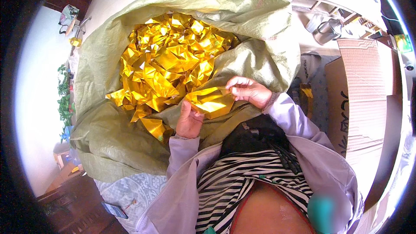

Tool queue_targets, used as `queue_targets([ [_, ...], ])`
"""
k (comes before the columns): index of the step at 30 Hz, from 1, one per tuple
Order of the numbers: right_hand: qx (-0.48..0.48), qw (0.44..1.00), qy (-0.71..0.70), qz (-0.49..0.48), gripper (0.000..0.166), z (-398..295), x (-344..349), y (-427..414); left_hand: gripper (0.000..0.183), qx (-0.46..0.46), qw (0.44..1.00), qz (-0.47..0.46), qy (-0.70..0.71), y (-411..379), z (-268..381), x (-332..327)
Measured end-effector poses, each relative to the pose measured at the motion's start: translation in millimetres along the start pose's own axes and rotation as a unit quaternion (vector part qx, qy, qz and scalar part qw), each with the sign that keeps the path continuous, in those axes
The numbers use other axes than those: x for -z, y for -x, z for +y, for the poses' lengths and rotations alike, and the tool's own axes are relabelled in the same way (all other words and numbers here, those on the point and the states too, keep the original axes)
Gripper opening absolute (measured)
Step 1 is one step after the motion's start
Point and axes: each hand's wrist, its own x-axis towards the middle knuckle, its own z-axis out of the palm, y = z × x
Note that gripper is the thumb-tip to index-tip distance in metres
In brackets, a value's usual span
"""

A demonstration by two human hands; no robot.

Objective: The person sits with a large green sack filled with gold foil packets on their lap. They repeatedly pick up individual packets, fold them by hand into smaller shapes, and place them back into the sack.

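Between my two hands is a folded piece of gold foil paper, shaped like a hollow boat. My left hand grips its left end, the thumb upright along the near side. At the upper right end, my right hand pinches the paper between thumb and fingers. Just beyond lies a heap of similar gold foil pieces inside a large pale-green woven sack with its mouth spread wide. A loose gold piece rests on the sack's fold left of my left hand.
A cardboard box with its flap raised stands at my right. Behind it are a metal kettle and a table with items on it. A phone lies on patterned cloth at lower left. Green leafy plants line the left.
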Motion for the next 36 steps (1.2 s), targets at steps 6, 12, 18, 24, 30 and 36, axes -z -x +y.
queue_targets([
  [6, 0.207, 0.944, 0.253, 0.053, 0.025, -15, -16, 2, 0.029, -0.006, 0.999, 0.046, 0.014, 2, -1, -4],
  [12, 0.332, 0.814, 0.472, 0.066, 0.016, -33, -46, 1, 0.032, 0.027, 0.997, 0.029, -0.069, 1, -10, -28],
  [18, 0.347, 0.807, 0.474, 0.055, 0.016, -30, -52, 6, 0.031, 0.021, 0.998, 0.024, -0.049, -1, -9, -22],
  [24, 0.406, 0.771, 0.485, 0.077, 0.012, -35, -53, 4, 0.019, 0.042, 0.987, 0.015, -0.157, 0, -13, -32],
  [30, 0.338, 0.846, 0.402, 0.089, 0.017, -37, -54, 7, 0.021, 0.001, 0.998, -0.014, -0.062, 0, -21, -16],
  [36, 0.107, 0.988, 0.079, 0.079, 0.044, -15, -28, 0, 0.024, -0.022, 0.997, 0.056, -0.049, 7, 5, -19],
])
